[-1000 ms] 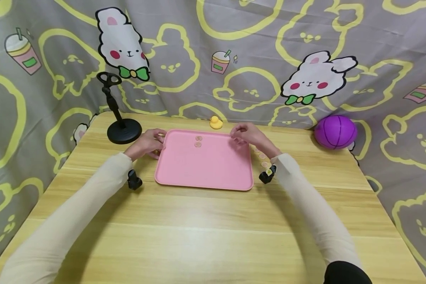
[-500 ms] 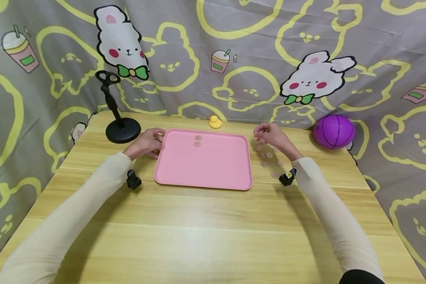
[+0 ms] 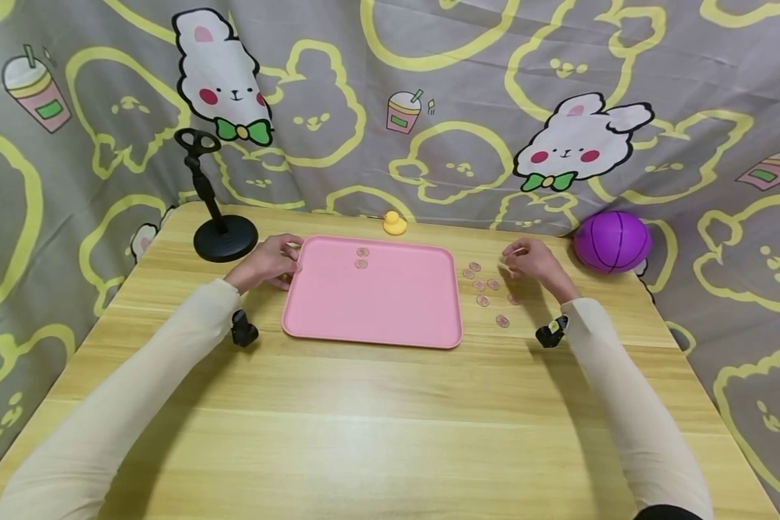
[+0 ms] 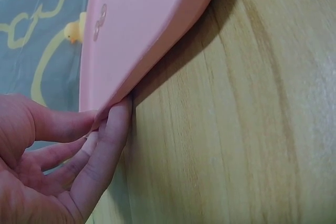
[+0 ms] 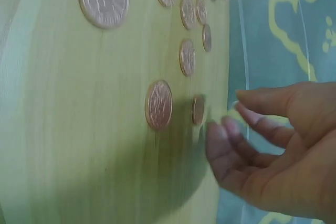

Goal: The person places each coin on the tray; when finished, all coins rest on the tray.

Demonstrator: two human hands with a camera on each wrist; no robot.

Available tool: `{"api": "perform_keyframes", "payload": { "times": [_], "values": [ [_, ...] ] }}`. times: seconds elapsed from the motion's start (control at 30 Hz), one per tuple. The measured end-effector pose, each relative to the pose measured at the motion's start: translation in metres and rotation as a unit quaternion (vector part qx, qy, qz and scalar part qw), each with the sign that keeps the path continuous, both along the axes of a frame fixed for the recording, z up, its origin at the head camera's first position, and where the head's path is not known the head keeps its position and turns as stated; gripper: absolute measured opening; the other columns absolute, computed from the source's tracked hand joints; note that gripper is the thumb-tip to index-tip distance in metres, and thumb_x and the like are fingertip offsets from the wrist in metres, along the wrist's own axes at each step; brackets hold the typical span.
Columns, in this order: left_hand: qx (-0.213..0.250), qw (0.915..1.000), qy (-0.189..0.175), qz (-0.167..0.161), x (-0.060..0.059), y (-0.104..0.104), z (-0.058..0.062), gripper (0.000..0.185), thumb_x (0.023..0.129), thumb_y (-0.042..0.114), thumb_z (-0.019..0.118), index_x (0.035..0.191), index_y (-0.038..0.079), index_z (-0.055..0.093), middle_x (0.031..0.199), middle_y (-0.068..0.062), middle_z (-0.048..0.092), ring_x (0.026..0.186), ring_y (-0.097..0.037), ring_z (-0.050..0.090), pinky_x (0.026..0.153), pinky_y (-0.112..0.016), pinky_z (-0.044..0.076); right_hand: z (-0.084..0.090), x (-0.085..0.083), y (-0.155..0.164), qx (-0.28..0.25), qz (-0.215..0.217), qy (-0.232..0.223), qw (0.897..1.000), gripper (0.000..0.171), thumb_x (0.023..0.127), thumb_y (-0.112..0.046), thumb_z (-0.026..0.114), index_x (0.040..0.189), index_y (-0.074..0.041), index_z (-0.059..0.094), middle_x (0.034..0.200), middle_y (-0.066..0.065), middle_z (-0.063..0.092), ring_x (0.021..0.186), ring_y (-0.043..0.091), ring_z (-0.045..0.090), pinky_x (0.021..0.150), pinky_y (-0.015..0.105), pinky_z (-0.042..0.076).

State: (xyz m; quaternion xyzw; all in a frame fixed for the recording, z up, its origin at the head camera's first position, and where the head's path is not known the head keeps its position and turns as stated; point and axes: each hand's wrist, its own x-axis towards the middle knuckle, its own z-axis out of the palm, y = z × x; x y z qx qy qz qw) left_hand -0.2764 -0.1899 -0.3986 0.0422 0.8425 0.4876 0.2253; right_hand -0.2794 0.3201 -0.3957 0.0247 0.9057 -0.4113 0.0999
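My left hand (image 3: 270, 261) pinches the left rim of a pink tray (image 3: 377, 310). In the left wrist view the thumb is above the tray's edge, with fingers (image 4: 102, 156) below it. Two coins (image 3: 361, 264) lie on the tray near its back edge. Several copper-coloured coins (image 3: 483, 300) are spread over the table to the right of the tray. My right hand (image 3: 534, 260) hovers beyond them with nothing between thumb and fingers. In the right wrist view its fingertips are close to one coin (image 5: 198, 109), while another coin (image 5: 158, 105) lies slightly farther off.
A yellow rubber duck (image 3: 394, 223) sits behind the tray. At the back left stands a black stand (image 3: 226, 238) with a round base, and a purple ball (image 3: 612, 241) is at the back right. A patterned curtain (image 3: 455, 94) borders the wooden table (image 3: 364, 426).
My right hand has moved right, from over the tray's back right corner to past the scattered coins, uncovering them. The left hand keeps its hold on the tray rim.
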Motion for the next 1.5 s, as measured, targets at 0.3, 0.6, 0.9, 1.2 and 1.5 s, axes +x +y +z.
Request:
{"api": "perform_keyframes", "payload": {
  "times": [0.3, 0.6, 0.9, 1.2, 1.5],
  "values": [
    [-0.002, 1.0000, 0.003, 0.007, -0.001, -0.002, -0.003, 0.063, 0.099, -0.003, 0.055, 0.159, -0.002, 0.033, 0.127, -0.025, 0.049, 0.084, -0.023, 0.064, 0.067, -0.032, 0.063, -0.011, -0.004, 0.028, -0.040, 0.036, -0.110, 0.992, 0.037, 0.104, -0.016, 0.066, 0.131, 0.007, 0.056, 0.081, -0.010, 0.058, 0.069, 0.006, 0.049, 0.063, 0.022, 0.043],
    [-0.010, 0.9998, 0.010, 0.012, -0.001, 0.000, 0.001, 0.065, 0.097, -0.005, 0.054, 0.159, -0.002, 0.035, 0.126, -0.024, 0.048, 0.086, -0.024, 0.063, 0.063, -0.030, 0.061, -0.013, -0.002, 0.022, 0.019, 0.061, -0.066, 0.996, 0.035, 0.101, -0.017, 0.071, 0.120, 0.008, 0.056, 0.079, -0.003, 0.048, 0.067, 0.008, 0.046, 0.062, 0.023, 0.041],
    [-0.015, 0.9998, 0.003, 0.016, 0.001, 0.004, 0.000, 0.064, 0.098, -0.004, 0.055, 0.159, -0.002, 0.034, 0.123, -0.024, 0.051, 0.080, -0.021, 0.064, 0.063, -0.030, 0.061, -0.014, 0.000, 0.018, 0.040, 0.078, -0.062, 0.994, 0.030, 0.103, -0.015, 0.068, 0.113, 0.009, 0.053, 0.075, -0.001, 0.045, 0.063, 0.011, 0.044, 0.059, 0.024, 0.039],
    [0.031, 0.9982, -0.025, 0.045, 0.002, -0.004, -0.003, 0.055, 0.105, 0.007, 0.056, 0.155, -0.009, 0.040, 0.133, -0.031, 0.061, 0.086, -0.016, 0.071, 0.073, -0.031, 0.065, -0.010, 0.002, 0.024, 0.021, 0.048, -0.063, 0.997, 0.027, 0.102, -0.014, 0.068, 0.109, 0.009, 0.056, 0.080, -0.003, 0.055, 0.071, 0.008, 0.050, 0.065, 0.022, 0.047],
    [0.045, 0.9967, -0.062, 0.026, 0.001, -0.014, 0.002, 0.059, 0.106, 0.011, 0.054, 0.160, -0.004, 0.035, 0.146, -0.033, 0.054, 0.105, -0.024, 0.074, 0.083, -0.036, 0.065, -0.006, 0.000, 0.018, -0.037, 0.035, -0.040, 0.998, 0.021, 0.103, -0.006, 0.064, 0.114, 0.012, 0.058, 0.087, 0.001, 0.068, 0.077, 0.009, 0.065, 0.072, 0.024, 0.060]
  ]
}}
